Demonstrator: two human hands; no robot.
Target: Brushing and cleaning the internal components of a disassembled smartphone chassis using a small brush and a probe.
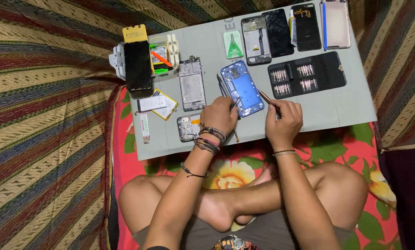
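Note:
An opened blue phone body (241,87) lies on a grey work mat (346,104) in front of my crossed legs. My left hand (219,115) rests at its lower left edge and holds thin metal tweezers (235,103) whose tips touch the phone. My right hand (285,121) sits just right of the phone and grips a small screwdriver (266,97), its tip pointing at the phone's lower right edge.
On the mat lie a black bit case (307,75) with several bits, a phone frame (191,84), a small board part (188,127), a battery (160,104), a black phone on a holder (138,65), and several phones and back covers (304,28) at the far edge.

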